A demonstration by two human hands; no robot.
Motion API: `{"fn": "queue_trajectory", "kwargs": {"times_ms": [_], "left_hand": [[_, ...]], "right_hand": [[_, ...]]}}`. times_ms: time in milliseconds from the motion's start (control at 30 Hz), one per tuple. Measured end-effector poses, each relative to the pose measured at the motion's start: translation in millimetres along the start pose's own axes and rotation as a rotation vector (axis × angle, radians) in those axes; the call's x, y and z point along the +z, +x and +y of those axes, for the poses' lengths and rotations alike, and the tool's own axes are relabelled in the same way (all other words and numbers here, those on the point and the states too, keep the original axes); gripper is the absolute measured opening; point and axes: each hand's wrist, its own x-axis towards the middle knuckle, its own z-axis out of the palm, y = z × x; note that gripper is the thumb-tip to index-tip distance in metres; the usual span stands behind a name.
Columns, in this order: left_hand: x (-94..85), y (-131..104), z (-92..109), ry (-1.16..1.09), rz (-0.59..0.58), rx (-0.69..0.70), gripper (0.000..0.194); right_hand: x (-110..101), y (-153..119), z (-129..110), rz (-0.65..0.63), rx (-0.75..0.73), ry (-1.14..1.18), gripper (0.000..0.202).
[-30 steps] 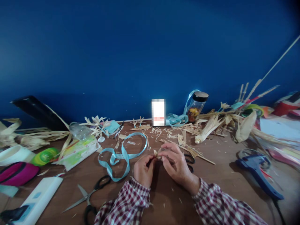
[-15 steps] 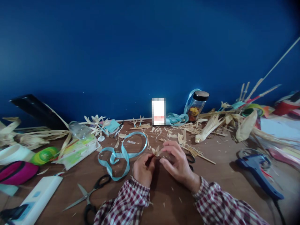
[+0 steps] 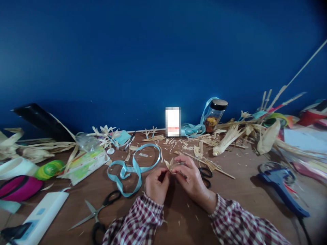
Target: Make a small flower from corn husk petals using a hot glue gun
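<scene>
Wall and table: deep blue wall (image 3: 153, 61) behind; brown tabletop (image 3: 186, 224) below, littered with pale scraps. Clock centred on the held piece, 12 towards the wall.
Husk piece (image 3: 169, 164): small, pale, petal-like blades pointing towards 12; held between the two hands, apparently above the tabletop.
Left hand (image 3: 156, 185): at 7, thumb and forefinger pinched on the base of the piece.
Right hand (image 3: 192, 179): at 4, fingers drawn in to a narrow gap at the blades' right side; pinching or merely touching, cannot tell.
Blades: look thin and dry. Likeliest trouble, a split or snapped tip if the right fingers pull too hard or bend one sharply.
Base: mostly hidden by the left fingers. A slack pinch could let blades slide out of line or drop; too tight a one could crush it.
Ribbon (image 3: 140, 178): light blue, loose loops at 9, near the left hand; a sleeve or wrist swinging that way could snag it.
Open scissors (image 3: 95, 213): at 8, blades spread; a careless leftward reach risks a nick.
Black handles (image 3: 211, 173): between 3 and 4, partly behind the right hand; easily knocked if it draws back.
Glue gun (image 3: 282, 190): blue, out at 3, corded; if hot (cannot tell), a burn risk.
</scene>
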Motion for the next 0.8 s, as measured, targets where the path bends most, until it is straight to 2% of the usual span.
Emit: {"fn": "queue_trajectory", "kwargs": {"times_ms": [200, 300, 467, 667, 800], "left_hand": [[-0.9, 0.4, -1.4, -0.021, 0.018, 0.012, 0.009], [-0.5, -0.5, -1.9, -0.062, -0.013, -0.017, 0.010], [0.6, -0.4, -1.3, -0.201, -0.084, -0.140, 0.013], [-0.3, 5.1, -2.5, -0.496, -0.180, -0.324, 0.018], [-0.5, 5.3, -3.0, -0.531, -0.218, -0.357, 0.018]], "right_hand": [[4.8, 0.6, 0.0, 0.015, 0.101, 0.115, 0.012], [5.9, -0.4, 2.6, -0.001, 0.094, 0.143, 0.010], [3.6, 0.0, 4.7, -0.017, 0.083, 0.140, 0.010], [4.6, 3.2, 4.2, 0.027, 0.196, 0.196, 0.008], [6.7, 3.4, 4.4, 0.032, 0.228, 0.236, 0.008]]}}
